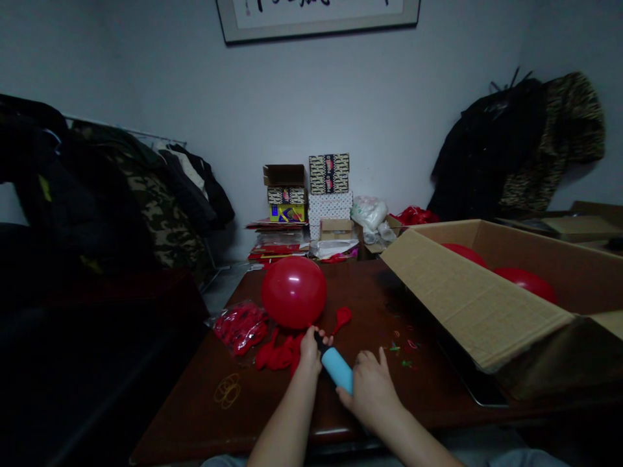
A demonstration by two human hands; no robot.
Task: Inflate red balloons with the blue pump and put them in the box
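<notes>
A round, inflated red balloon sits on the nozzle of a light blue hand pump over the dark wooden table. My left hand is closed around the balloon's neck at the pump's black tip. My right hand grips the rear of the blue pump barrel. Uninflated red balloons lie just left of my left hand, and one more limp balloon lies behind it.
A clear bag of red balloons and rubber bands lie at left. A big open cardboard box at right holds inflated red balloons. Stacked small boxes stand against the wall. Coats hang on both sides.
</notes>
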